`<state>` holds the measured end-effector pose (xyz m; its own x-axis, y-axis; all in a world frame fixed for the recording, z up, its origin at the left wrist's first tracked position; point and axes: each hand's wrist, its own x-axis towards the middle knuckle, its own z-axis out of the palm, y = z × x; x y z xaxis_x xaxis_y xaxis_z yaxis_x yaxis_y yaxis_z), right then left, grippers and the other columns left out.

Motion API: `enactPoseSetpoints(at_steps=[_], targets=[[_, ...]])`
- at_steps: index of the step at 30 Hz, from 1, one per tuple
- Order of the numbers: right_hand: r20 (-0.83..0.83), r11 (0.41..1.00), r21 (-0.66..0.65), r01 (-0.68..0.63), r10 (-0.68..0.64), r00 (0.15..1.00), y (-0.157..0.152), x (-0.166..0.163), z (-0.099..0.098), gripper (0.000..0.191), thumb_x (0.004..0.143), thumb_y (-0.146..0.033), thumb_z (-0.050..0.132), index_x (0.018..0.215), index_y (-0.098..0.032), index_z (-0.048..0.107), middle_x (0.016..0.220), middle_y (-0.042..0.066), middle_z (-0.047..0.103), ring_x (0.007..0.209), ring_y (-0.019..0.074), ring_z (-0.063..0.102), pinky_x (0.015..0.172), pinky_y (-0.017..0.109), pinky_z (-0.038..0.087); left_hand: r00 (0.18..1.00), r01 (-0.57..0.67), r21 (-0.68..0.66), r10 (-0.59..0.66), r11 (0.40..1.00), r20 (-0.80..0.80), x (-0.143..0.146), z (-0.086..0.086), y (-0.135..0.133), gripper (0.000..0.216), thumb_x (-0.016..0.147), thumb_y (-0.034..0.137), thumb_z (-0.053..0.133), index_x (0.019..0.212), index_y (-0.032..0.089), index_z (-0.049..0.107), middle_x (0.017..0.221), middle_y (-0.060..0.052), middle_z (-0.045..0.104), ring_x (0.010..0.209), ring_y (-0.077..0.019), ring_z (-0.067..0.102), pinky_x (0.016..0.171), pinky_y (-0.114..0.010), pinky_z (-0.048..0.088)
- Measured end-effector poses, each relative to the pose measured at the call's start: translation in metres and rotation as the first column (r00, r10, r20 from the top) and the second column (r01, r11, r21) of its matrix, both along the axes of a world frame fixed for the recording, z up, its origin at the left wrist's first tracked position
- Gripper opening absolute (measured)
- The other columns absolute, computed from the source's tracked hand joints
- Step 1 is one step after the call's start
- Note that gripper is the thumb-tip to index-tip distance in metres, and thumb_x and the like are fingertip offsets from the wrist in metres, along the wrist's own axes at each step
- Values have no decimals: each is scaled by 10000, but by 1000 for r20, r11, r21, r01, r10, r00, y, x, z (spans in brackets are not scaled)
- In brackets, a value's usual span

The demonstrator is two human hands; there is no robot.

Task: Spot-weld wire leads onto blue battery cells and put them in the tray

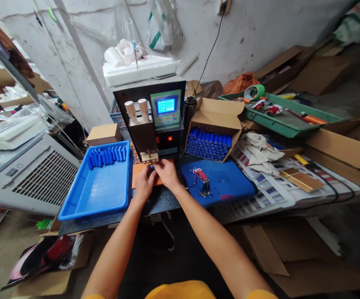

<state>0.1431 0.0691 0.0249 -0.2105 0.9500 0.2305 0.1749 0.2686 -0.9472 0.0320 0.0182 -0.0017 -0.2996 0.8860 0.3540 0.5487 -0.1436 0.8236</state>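
Note:
Under the electrodes of a spot welder (167, 143), my left hand (144, 181) grips a small blue cylindrical battery cell (152, 167), mostly covered by fingers. Close beside it, my right hand (166, 173) is closed in a pinch at the electrode tips (149, 155); what its fingertips hold is hidden. Both hands are over an orange block (138, 169) at the welder's base. To the right, a bundle of red and black wires (203, 180) lies on a blue mat (232, 178). More blue cells (108, 156) stand along the back of a blue tray (102, 199) on the left.
An open cardboard box (220, 109) packed with blue cells stands right of the welder, beside a dark bottle (190, 109). Farther right, a green tray (288, 129) holds tape and wires. White gloves (257, 149) lie in front of it. A small carton (103, 134) sits behind the blue tray.

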Motion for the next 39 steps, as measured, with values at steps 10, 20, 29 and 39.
enactPoseSetpoints(at_steps=[10, 20, 29, 39], targets=[[51, 999, -4, 41, -40, 998, -4, -1, 6, 139, 831, -305, 593, 768, -184, 620, 763, 57, 694, 704, 180, 633, 647, 267, 452, 998, -41, -3, 41, 999, -48, 2, 1, -1, 212, 867, 319, 563, 1015, 180, 627, 823, -52, 689, 716, -176, 626, 659, -274, 457], [114, 998, 12, 61, -62, 992, -8, -1, 13, 121, 849, -268, 579, 799, -169, 629, 798, 61, 716, 726, 172, 652, 668, 257, 474, 997, -30, -29, 28, 999, -70, 3, 2, -1, 218, 888, 289, 537, 1050, 170, 620, 868, -56, 698, 777, -167, 646, 716, -263, 480], [151, 997, 3, 71, -71, 986, -7, -1, 14, 130, 851, -277, 590, 794, -168, 633, 809, 71, 725, 737, 180, 665, 666, 259, 471, 996, -48, -34, 45, 998, -80, 2, 0, 0, 237, 883, 281, 547, 1082, 173, 617, 891, -72, 712, 806, -195, 666, 732, -292, 493], [106, 998, 26, 49, -51, 993, -1, -1, 3, 151, 847, -318, 590, 820, -183, 650, 802, 57, 720, 731, 181, 662, 646, 261, 476, 1000, -15, -28, 15, 999, -3, 1, 3, -1, 245, 861, 318, 571, 1057, 182, 628, 830, -44, 686, 753, -167, 635, 699, -269, 488]])
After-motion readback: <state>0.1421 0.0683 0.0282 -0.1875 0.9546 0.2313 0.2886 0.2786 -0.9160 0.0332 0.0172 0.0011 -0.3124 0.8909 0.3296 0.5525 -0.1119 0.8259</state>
